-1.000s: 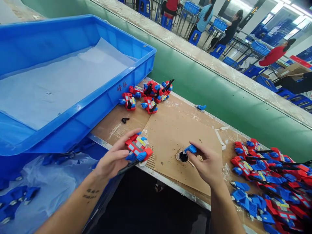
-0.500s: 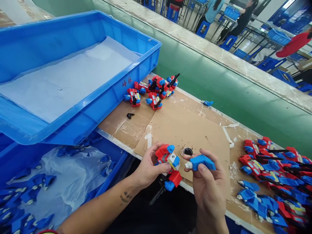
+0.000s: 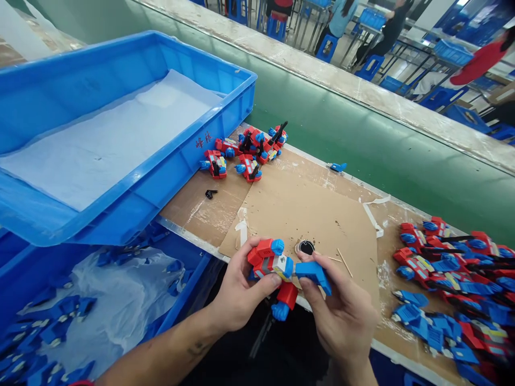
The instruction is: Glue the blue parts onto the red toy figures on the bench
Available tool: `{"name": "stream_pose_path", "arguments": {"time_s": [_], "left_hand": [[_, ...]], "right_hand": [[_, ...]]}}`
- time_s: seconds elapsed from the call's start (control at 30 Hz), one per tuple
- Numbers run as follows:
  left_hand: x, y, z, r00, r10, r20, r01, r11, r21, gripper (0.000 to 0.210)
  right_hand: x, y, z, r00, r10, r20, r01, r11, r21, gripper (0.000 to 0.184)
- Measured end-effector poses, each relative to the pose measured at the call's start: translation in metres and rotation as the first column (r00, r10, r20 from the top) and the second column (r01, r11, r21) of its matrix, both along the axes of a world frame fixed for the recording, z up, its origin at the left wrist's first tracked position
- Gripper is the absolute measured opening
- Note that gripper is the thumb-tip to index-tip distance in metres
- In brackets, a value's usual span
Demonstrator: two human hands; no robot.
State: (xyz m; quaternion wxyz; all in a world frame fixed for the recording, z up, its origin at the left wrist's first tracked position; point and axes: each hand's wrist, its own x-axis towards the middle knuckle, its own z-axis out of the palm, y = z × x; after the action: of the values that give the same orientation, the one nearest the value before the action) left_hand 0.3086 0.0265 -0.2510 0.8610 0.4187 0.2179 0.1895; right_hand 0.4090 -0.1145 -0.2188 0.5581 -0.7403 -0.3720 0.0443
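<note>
My left hand [image 3: 241,292] is closed around a red and blue toy robot body [image 3: 267,262], with one red arm and blue fist [image 3: 285,300] hanging below and a long black gun pointing down. Between the thumb and fingers of my right hand [image 3: 341,308] is a blue toy leg [image 3: 314,274]. The leg's near end meets the lower end of the body; whether its peg sits inside cannot be made out. Just beyond my fingers, a small round pot of black stuff [image 3: 307,247] rests on the cardboard [image 3: 298,209], with thin wooden sticks [image 3: 345,262] beside it.
A large blue crate [image 3: 225,110] lined with white sheet stands at left. Below it, another bin holds blue legs [image 3: 56,327]. Several robot bodies [image 3: 249,167] lie near the crate, with a black part [image 3: 211,193]. More robots [image 3: 418,268] and legs [image 3: 434,335] are piled at right.
My right hand has moved left, turning the blue leg and bringing it up against the robot body. The wooden sticks, hidden before, now show. The view has shifted slightly.
</note>
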Motion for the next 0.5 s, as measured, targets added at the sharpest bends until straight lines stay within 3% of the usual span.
{"name": "stream_pose_path", "arguments": {"time_s": [0.07,0.17,0.27,0.33,0.4,0.5], "left_hand": [[0.000,-0.003,0.004,0.998,0.028,-0.054,-0.029,1.000,-0.008,0.055],[0.010,-0.004,0.011,0.995,0.026,-0.094,-0.044,0.979,-0.200,0.060],[0.023,-0.002,0.021,0.992,0.036,-0.124,-0.076,0.940,-0.334,0.066],[0.030,-0.001,0.026,0.982,0.097,-0.162,-0.141,0.948,-0.286,0.066],[0.034,-0.004,0.028,0.972,0.144,-0.187,-0.178,0.967,-0.181,0.064],[0.035,-0.007,0.024,0.969,0.137,-0.204,-0.130,0.990,0.047,0.062]], "right_hand": [[0.003,0.001,-0.005,1.000,-0.007,0.006,0.007,1.000,-0.012,0.048],[0.017,0.004,-0.007,0.997,0.038,0.064,-0.031,0.994,-0.108,0.049],[0.027,0.003,0.004,0.954,0.021,0.300,0.028,0.987,-0.155,0.059],[0.023,0.000,0.013,0.871,0.013,0.491,0.055,0.991,-0.124,0.059],[0.014,0.000,0.017,0.781,0.067,0.620,0.012,0.992,-0.122,0.045],[0.004,0.004,0.011,0.742,0.034,0.670,0.023,0.997,-0.076,0.031]]}}
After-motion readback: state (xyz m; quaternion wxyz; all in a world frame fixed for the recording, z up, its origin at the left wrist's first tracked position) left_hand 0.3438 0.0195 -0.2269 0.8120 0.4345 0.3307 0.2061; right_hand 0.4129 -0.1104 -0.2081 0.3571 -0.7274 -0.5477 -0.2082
